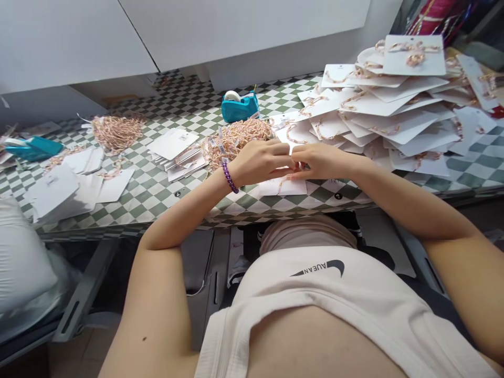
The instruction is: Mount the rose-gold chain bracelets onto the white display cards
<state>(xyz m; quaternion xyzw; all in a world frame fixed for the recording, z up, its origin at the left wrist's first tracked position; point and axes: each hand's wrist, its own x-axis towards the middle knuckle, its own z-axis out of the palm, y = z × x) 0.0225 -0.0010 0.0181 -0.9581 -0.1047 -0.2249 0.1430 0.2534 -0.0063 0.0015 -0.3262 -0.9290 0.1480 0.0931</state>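
Both hands meet fingertip to fingertip at the near edge of the table. The left hand (pixel 265 161) and the right hand (pixel 319 160) have their fingers drawn in narrow; whether either grips a chain cannot be told, as the knuckles hide the contact. Directly beneath lies a white display card (pixel 296 188) with a pink-and-gold chain (pixel 281 185) on it, apparently kept flat there so both hands can work above it. Just beyond the left hand sits a pile of loose chains (pixel 246 135), presumably for short reach; left of it, a stack of cards (pixel 173 144). A teal tape dispenser (pixel 238 108) stands behind the pile, likely within easy reach. To the right, carded chains (pixel 397 113) are heaped in overlapping layers, seemingly set aside from the loose stock.
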